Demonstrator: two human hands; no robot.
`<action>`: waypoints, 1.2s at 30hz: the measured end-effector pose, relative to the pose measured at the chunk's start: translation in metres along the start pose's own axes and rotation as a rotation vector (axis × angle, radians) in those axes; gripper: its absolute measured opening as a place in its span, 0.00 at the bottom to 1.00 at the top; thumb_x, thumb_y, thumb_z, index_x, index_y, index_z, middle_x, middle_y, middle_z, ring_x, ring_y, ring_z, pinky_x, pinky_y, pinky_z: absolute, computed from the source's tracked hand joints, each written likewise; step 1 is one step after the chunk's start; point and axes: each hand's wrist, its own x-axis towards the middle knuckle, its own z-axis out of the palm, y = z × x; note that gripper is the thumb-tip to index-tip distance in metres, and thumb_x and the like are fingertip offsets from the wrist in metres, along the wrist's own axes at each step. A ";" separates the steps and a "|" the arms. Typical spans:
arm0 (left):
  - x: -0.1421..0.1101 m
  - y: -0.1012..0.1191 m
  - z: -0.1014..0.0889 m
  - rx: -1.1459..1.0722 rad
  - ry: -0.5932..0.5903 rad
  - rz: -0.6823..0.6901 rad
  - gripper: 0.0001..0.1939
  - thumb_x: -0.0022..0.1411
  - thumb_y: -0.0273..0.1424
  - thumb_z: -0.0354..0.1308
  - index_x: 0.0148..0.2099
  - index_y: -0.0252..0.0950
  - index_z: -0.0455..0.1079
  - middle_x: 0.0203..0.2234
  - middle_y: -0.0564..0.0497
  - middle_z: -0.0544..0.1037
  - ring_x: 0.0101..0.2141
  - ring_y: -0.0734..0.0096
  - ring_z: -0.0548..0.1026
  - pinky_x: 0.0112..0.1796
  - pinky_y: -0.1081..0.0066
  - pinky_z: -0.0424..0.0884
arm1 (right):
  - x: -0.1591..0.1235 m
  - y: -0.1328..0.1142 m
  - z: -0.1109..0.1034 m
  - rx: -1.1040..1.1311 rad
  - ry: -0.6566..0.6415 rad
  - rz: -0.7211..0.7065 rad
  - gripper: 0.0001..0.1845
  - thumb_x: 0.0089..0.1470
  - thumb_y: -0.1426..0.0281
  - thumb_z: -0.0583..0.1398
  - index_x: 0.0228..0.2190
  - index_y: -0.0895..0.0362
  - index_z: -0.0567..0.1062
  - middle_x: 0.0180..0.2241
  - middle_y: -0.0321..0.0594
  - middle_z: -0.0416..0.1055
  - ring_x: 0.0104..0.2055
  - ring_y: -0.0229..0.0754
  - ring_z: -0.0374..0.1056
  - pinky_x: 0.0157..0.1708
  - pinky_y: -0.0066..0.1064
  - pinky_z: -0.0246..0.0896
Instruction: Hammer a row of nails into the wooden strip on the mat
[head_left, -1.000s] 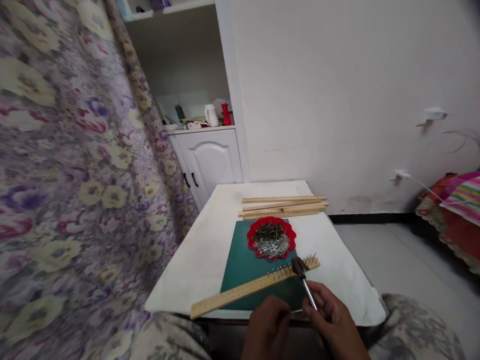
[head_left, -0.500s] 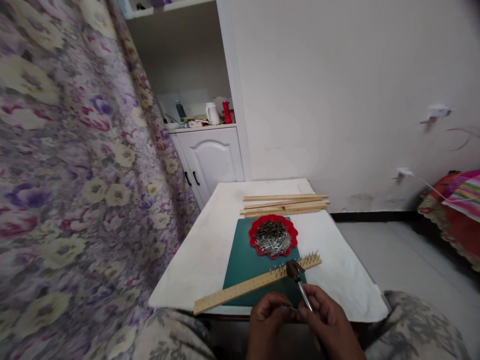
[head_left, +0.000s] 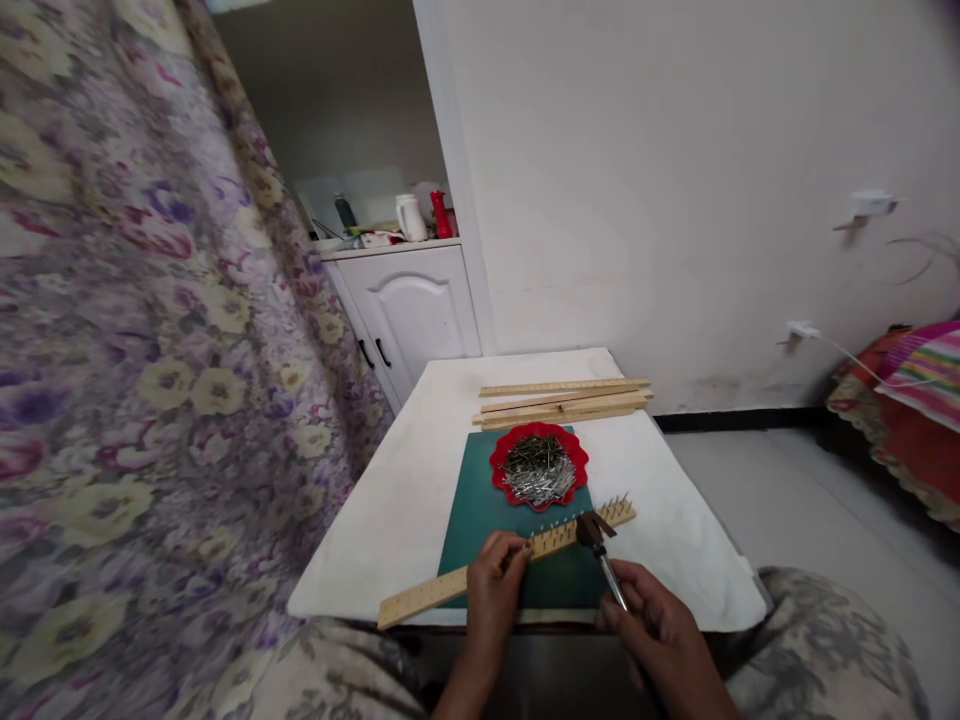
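Observation:
A wooden strip with rows of small holes lies at a slant over a green mat. Several nails stand upright in its right part. My left hand is at the strip's middle, thumb and fingertips pinched on a nail at the left end of the standing nails. In my right hand is a hammer, gripped by its metal handle. Its dark head is over the strip, among the standing nails; whether it touches them I cannot tell.
On the mat's far part sits a red scalloped dish heaped with dark and silver nails. Several more wooden strips lie across the back of the white-covered table. A flowered curtain hangs on the left.
My left hand has moved from beside the right hand, near the table's front edge, forward and left to the strip with a nail. The right hand keeps the hammer, slightly shifted.

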 end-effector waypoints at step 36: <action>0.003 -0.002 0.010 0.159 -0.057 0.037 0.08 0.58 0.28 0.52 0.31 0.38 0.72 0.27 0.54 0.73 0.29 0.74 0.72 0.32 0.77 0.64 | 0.014 -0.014 0.018 -0.187 -0.247 0.023 0.17 0.51 0.63 0.60 0.41 0.57 0.71 0.24 0.35 0.71 0.27 0.41 0.68 0.22 0.26 0.58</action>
